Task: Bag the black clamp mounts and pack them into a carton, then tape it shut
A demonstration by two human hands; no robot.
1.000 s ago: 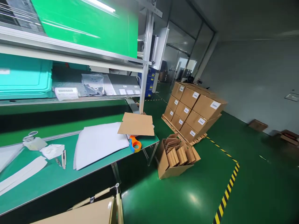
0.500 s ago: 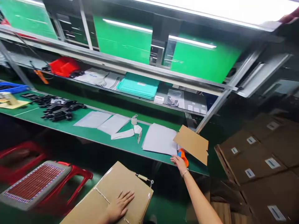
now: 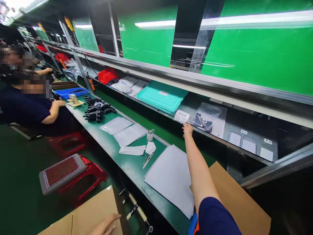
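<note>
My right hand [image 3: 187, 127] is stretched out to the lower shelf and touches the near edge of a small white labelled packet [image 3: 182, 116]; its fingers are mostly hidden behind the hand. Right of the packet lies a clear bag of dark parts [image 3: 206, 117]. My left hand [image 3: 105, 224] rests flat with fingers out on a cardboard box [image 3: 83, 213] at the bottom of the view. Under my right arm lie a stack of white sheets [image 3: 171, 174] and a brown cardboard sheet [image 3: 234, 199] on the green workbench [image 3: 129, 163].
A teal tray [image 3: 161, 96] and red bin [image 3: 107, 75] sit on the shelf. White bags [image 3: 124, 130], a small bottle [image 3: 150, 135], a blade tool [image 3: 148, 160] and black parts [image 3: 96, 109] lie on the bench. Red stools [image 3: 73, 169] stand below. Two seated people [image 3: 29, 104] work at left.
My right hand left the orange tape dispenser at the bench edge and reached up to the white packet on the shelf. The view swung left along the bench.
</note>
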